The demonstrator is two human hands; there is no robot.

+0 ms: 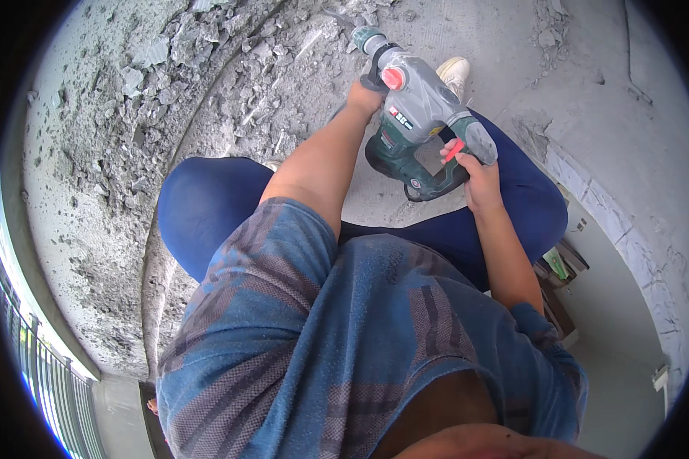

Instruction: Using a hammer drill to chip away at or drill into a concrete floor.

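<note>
A dusty dark green and grey rotary hammer (422,115) lies across the space before my knees, its nose pointing to the far left. From its chuck a thin bit (341,18) reaches toward the broken concrete; its tip is hard to make out. My left hand (367,95) is closed at the black side handle behind the chuck, its fingers mostly hidden. Around the rear grip my right hand (478,174) is wrapped, with fingers by the red trigger (455,150). A red round knob (393,78) sits on the tool's side.
Broken concrete rubble (195,46) covers the floor on the far left, with a curved groove edge running through it. My bent knees (207,203) flank the tool, a pale shoe (455,73) just beyond it. Railings (42,344) stand at left; boxes (563,264) lie at right.
</note>
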